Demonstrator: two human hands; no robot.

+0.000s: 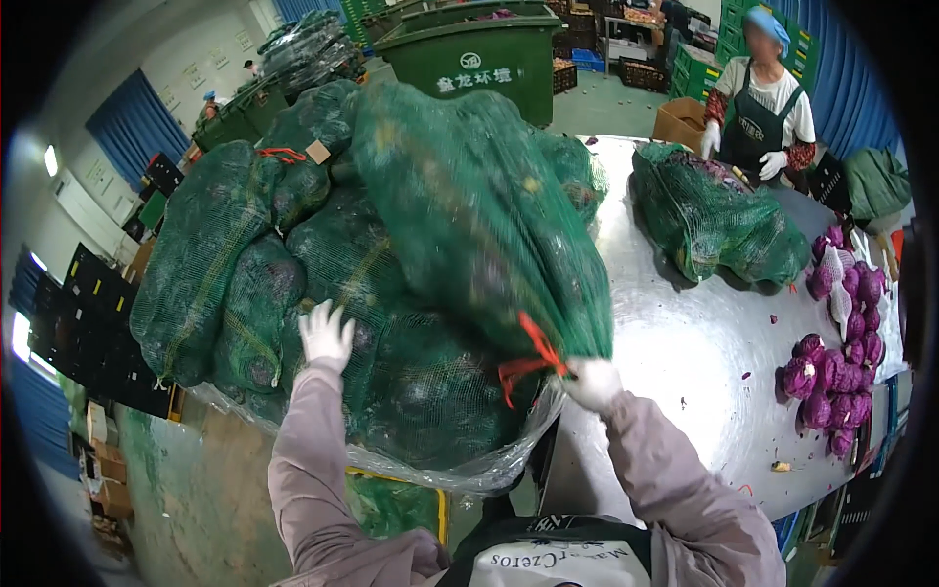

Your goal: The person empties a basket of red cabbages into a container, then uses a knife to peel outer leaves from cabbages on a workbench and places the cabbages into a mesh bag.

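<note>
In a white glove, my right hand [593, 383] grips the gathered neck of a large green mesh sack [469, 213], just beside its red tie [539, 352]. The sack slants away over other filled sacks, blurred as if in motion; dark round shapes show dimly through its net. My left hand [326, 336], also gloved in white, has its fingers spread over a mesh sack [345, 257] of the pile and holds nothing. Whether its palm presses on the net is hard to tell. Clear plastic film [469, 477] hangs around the pile's near edge.
A steel table [675, 367] adjoins the pile on the right. It bears another mesh sack [719, 220] and several purple cabbages [836, 381]. Across it stands a co-worker [759, 110] in an apron and gloves. A green wheeled bin [469, 59] is behind the pile; dark crates [88, 323] are left.
</note>
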